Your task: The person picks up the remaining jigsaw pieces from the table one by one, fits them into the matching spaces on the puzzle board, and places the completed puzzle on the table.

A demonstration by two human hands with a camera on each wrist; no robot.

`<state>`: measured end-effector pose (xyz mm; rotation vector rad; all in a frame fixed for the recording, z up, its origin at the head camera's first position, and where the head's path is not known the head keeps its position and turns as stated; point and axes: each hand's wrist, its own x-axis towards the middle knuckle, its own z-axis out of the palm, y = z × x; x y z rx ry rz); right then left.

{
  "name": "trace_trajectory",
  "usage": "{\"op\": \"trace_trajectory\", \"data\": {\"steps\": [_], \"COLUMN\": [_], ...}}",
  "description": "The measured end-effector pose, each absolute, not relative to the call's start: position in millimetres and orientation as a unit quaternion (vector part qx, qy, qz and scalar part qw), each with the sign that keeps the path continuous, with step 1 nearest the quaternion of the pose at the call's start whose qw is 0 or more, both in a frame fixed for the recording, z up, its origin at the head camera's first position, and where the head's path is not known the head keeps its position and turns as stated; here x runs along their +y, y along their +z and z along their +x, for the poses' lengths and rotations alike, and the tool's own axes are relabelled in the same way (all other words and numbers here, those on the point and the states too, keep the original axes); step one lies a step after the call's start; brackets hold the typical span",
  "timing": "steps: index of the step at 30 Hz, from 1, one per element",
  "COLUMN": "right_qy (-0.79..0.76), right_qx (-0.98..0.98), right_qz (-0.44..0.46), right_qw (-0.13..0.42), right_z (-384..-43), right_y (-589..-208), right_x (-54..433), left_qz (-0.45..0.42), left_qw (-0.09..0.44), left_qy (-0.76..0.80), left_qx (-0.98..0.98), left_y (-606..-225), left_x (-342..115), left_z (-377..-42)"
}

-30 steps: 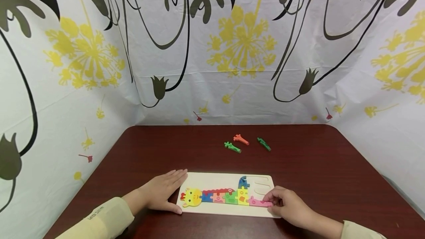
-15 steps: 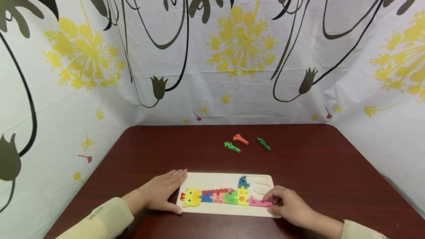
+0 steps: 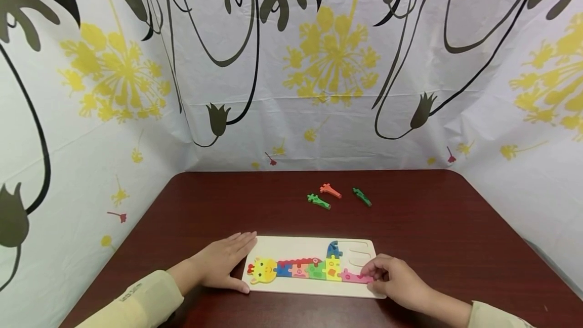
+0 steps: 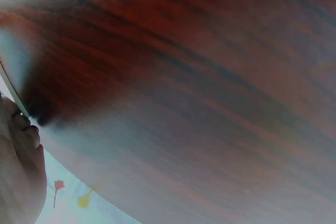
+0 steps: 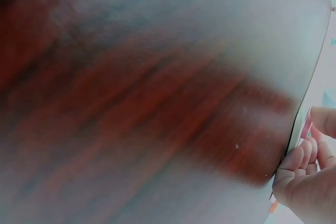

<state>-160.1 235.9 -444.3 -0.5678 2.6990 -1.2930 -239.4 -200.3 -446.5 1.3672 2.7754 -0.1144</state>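
A cream giraffe puzzle board (image 3: 291,247) lies on the table with a yellow head piece (image 3: 263,271) at its left. Colored body pieces run rightward from it, below a red mane piece (image 3: 298,262), and a blue tail-end piece (image 3: 334,249) sits above the yellow body piece (image 3: 332,269). My left hand (image 3: 224,262) rests with straight fingers against the board's left edge. At the lower right, my right hand (image 3: 398,281) has curled fingers and thumb on the end of the pink leg piece (image 3: 352,277), which they partly hide. The right wrist view also shows the curled right hand (image 5: 310,171).
Farther back on the dark red table (image 3: 218,206) lie a light green piece (image 3: 319,201), an orange piece (image 3: 330,191) and a dark green piece (image 3: 362,197). Bare outlined slots (image 3: 360,254) show at the board's upper right. A patterned curtain (image 3: 273,80) encloses the table.
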Motion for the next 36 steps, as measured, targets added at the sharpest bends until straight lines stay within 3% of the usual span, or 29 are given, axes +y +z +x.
{"op": "trace_trajectory", "data": {"steps": [9, 36], "right_qy": [-0.435, -0.43], "right_qx": [0.879, 0.894], "right_qz": [-0.186, -0.126], "right_qw": [0.063, -0.021], "right_z": [-162.0, -196.7], "right_y": [-441.1, -413.4], "right_x": [238.4, 227.7], "left_qz": [0.439, 0.434], "left_qw": [0.031, 0.038], "left_qy": [-0.04, -0.048], "left_qx": [0.897, 0.899], "left_y": [-445.1, -444.6], "left_x": [-199.1, -198.6], "left_z": [-239.5, -239.4]}}
